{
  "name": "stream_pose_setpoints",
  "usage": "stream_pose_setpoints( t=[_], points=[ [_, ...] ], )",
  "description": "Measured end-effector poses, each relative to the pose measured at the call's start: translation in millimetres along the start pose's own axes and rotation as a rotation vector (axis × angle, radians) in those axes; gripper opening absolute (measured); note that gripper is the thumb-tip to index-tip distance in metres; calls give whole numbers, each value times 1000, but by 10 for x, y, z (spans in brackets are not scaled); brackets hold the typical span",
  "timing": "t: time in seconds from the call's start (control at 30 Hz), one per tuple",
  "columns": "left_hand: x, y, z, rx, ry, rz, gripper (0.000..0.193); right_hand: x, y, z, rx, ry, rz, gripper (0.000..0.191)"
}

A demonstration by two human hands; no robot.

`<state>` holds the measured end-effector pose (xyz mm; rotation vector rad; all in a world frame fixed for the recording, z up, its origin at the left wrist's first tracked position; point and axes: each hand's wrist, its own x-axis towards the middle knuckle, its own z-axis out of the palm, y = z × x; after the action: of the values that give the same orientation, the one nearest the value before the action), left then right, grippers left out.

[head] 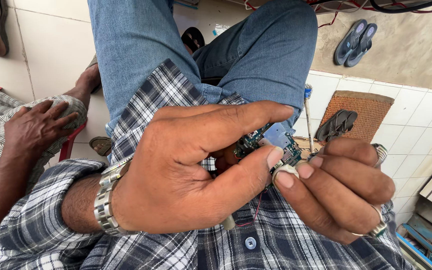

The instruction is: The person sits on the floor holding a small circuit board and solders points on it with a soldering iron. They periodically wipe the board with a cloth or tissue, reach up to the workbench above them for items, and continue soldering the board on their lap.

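At the far left a seated neighbour's hand [38,127] rests on a knee in grey checked cloth, well away from the work. Next comes the person's own left forearm with a brushed steel link watch [107,197] at the wrist. The left hand [176,170] fills the middle of the view, its forefinger stretched long over the top and its thumb pressing up from beneath, so its fingers are clamped on the circuit board [271,142], which sits between them over the lap.

The board is small, flat and rigid, dark green with a pale blue metal shield and tiny dense parts. A thin red wire [256,212] droops below the thumb against the plaid shirt. Just beyond the left thumb tip, the right hand [341,187] closes in, its fingertips together on a small pale ring-shaped part [285,171] at the board's edge; what that piece is cannot be told. Heavy silver rings sit on two right fingers.

In my judgement the risks are plain: the pinch is tight and the parts minute, so a slip could drop the pale piece onto the tiled floor [416,125]. A tug could tear the thin wire, and hard thumb pressure might flex the board.
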<state>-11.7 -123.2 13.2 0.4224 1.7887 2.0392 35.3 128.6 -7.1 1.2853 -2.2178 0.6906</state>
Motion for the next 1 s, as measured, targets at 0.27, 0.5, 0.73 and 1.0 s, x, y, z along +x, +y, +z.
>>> stream_pose_setpoints(
  t=[0.27, 0.5, 0.73, 1.0],
  points=[
    [-62, -18, 2, 23, 13, 10, 36, 0, -25, 58, -57, 51, 84, 29],
    [-66, -16, 47, 43, 39, 7, 38, 8, -68, 37, -4, 32, 157, 30],
    [-68, -14, 51, 81, 34, 23, 39, 231, -68, -10, 61, -61, 217, 29],
    [-63, -2, 38, 86, 33, 35, 38, 185, -34, -40, 94, 86, 296, 34]
  ],
)
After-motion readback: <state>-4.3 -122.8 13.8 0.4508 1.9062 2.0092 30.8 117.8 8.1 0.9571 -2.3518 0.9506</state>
